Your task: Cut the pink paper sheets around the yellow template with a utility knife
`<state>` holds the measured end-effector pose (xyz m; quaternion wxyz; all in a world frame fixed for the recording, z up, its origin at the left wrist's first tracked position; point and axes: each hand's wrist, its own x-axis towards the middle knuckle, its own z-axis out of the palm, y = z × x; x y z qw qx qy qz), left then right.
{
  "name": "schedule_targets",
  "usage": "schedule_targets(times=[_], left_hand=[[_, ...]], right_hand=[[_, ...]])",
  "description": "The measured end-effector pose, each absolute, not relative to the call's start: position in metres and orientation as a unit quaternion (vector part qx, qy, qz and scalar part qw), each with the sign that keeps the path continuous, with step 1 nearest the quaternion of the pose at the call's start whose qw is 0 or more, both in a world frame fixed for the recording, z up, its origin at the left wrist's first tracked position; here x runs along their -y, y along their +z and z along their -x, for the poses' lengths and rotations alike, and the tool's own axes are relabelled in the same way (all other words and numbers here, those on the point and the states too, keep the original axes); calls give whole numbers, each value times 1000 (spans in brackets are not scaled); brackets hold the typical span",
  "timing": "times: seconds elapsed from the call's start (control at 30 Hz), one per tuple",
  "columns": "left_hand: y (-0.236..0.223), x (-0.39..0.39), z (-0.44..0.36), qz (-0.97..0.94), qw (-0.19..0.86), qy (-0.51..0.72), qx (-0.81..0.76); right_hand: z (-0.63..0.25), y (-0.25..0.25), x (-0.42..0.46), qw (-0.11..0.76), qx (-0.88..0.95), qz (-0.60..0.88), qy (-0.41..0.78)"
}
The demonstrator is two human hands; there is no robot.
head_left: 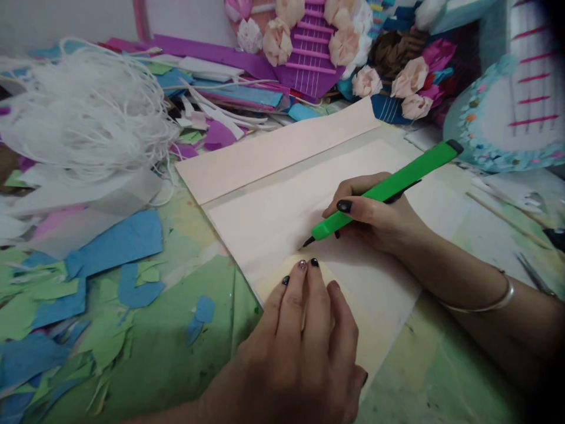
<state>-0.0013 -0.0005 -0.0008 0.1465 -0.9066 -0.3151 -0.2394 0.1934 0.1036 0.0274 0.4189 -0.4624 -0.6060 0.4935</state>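
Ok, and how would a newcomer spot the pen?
Start from the large pale sheet mid-view. Over it, the right hand grips the pen, dark tip angled down and to the left. Its thick, bright green body sets it apart from the flat, duller green scraps at far left.

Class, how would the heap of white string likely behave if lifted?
The white string would probably sag and shift shape, being thin, loose loops. It looks light for its bulk, with gaps between strands. Stray loops might drag the paper scraps beside it.
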Motion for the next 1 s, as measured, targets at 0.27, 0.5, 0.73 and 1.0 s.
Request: schedule_targets(times=[0.27,0.5,0.73,1.0], left_hand=[[1,2,1,906,141,-233,323],[1,1,3,913,144,-225,307],[0,1,3,911,149,-229,310],[2,0,5,918,151,-216,297]], right_hand=[[-192,32,-102,432,568,462,527],[-194,29,-104,422,599,456,505],[-190,31,-102,443,554,467,529],[-189,32,-104,459,539,471,526]])
